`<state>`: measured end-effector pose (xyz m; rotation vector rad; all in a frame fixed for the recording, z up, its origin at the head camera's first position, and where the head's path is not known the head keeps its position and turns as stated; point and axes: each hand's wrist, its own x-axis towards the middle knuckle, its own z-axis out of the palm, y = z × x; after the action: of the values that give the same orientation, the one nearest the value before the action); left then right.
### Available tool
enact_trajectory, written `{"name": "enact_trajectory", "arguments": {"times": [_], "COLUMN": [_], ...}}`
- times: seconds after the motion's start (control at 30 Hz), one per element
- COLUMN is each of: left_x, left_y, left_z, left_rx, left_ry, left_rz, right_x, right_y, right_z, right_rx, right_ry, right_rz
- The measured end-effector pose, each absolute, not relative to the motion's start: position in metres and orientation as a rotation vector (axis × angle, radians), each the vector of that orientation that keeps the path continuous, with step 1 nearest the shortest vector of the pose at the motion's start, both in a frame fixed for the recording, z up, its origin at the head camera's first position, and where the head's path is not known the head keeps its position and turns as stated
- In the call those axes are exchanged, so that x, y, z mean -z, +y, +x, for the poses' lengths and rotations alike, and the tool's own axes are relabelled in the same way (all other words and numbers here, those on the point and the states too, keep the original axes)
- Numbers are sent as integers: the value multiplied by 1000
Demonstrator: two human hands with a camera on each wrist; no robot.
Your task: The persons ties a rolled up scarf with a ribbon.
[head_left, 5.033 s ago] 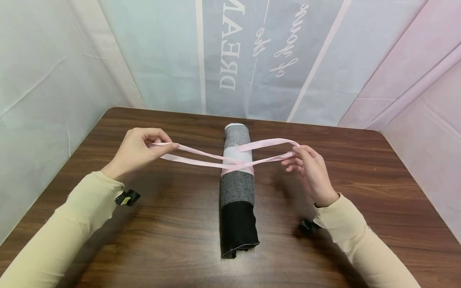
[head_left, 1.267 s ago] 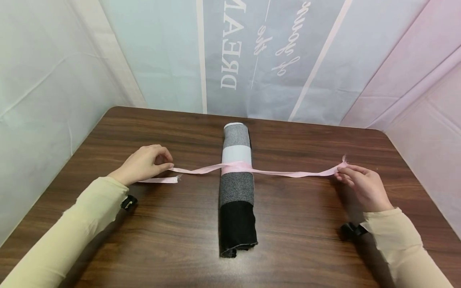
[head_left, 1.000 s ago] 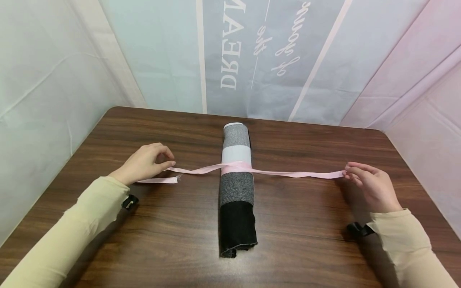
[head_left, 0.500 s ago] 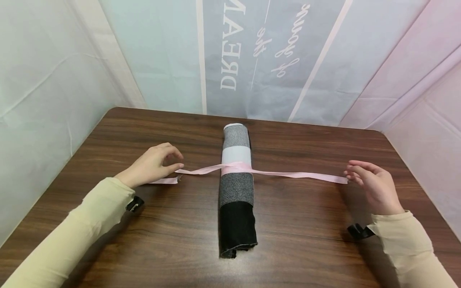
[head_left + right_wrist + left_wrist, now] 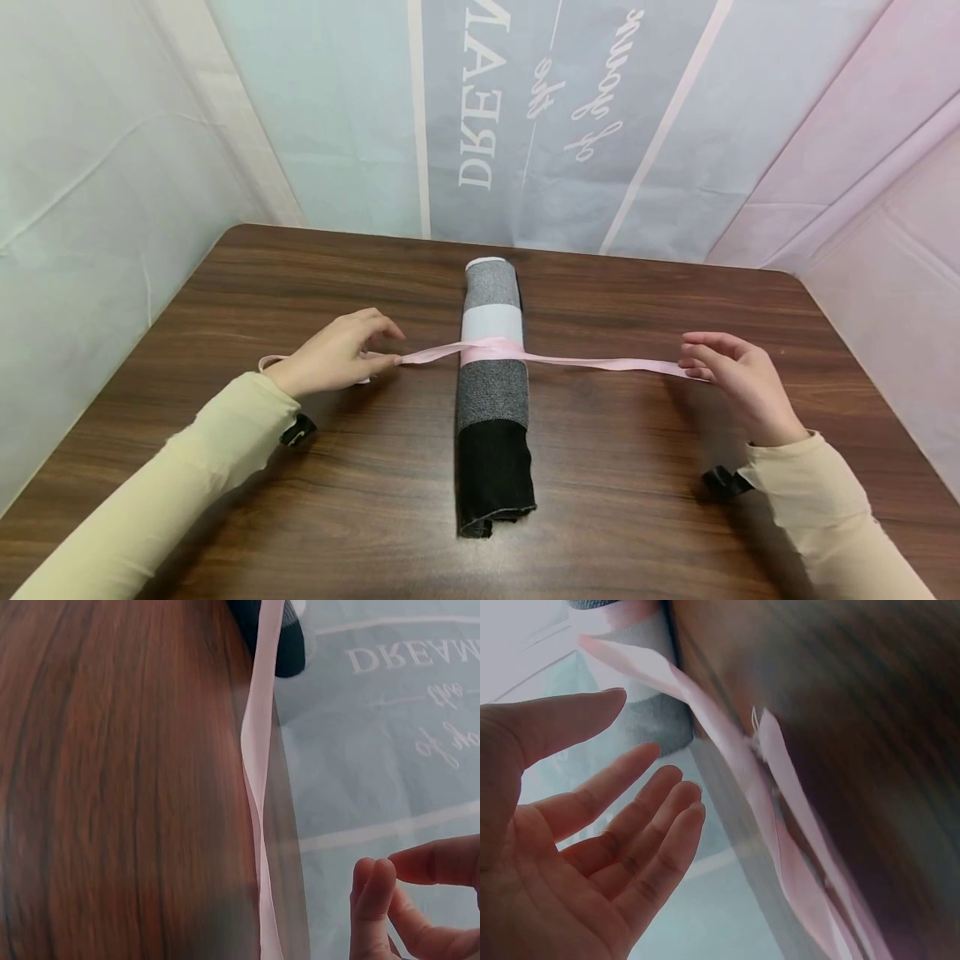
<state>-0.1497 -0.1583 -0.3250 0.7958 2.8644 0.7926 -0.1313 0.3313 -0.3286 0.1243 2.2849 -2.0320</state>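
Note:
A rolled striped cloth (image 5: pixel 493 396) in grey, white and black lies lengthwise on the wooden table. Around its middle goes a pink ribbon (image 5: pixel 600 363), crossed on top, with a tail out to each side. My left hand (image 5: pixel 337 352) hovers over the left tail with its fingers apart; the left wrist view shows the ribbon (image 5: pixel 731 750) beside the hand, not in it. Over the right tail's end is my right hand (image 5: pixel 738 385), fingers loosely curled. In the right wrist view its thumb and fingertips (image 5: pixel 375 889) come close together, while the ribbon (image 5: pixel 259 742) lies apart from them.
The brown table (image 5: pixel 600 517) has a rounded far edge. Behind it hangs a pale blue and grey printed backdrop (image 5: pixel 517 125), with light sheets at both sides. Black straps (image 5: pixel 723 482) show under the sleeves.
Earlier both hands held the ribbon's ends and drew them outward across the roll. The ribbon's right end has since been let go and lies down. Both hands have now moved inward.

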Motion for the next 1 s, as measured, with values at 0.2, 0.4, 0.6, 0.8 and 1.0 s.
{"name": "enact_trajectory", "arguments": {"times": [0.2,0.4,0.6,0.8,1.0], "left_x": [330,331,332,336,337], "left_y": [-148,-141,-136,-134,-133], "left_z": [-152,-153,-153,-154,-153], "left_rx": [-761,-785,-775,-741,-750], "left_ry": [2859,2843,2847,2866,2872], "left_rz": [849,859,830,819,820], "right_x": [329,329,331,334,338], "right_y": [312,294,280,264,252], "right_z": [-135,-137,-139,-139,-138], "right_rx": [1821,1609,1554,1473,1414], "right_ry": [2456,2587,2577,2521,2442], "right_rz": [72,19,-40,-128,-213]}}
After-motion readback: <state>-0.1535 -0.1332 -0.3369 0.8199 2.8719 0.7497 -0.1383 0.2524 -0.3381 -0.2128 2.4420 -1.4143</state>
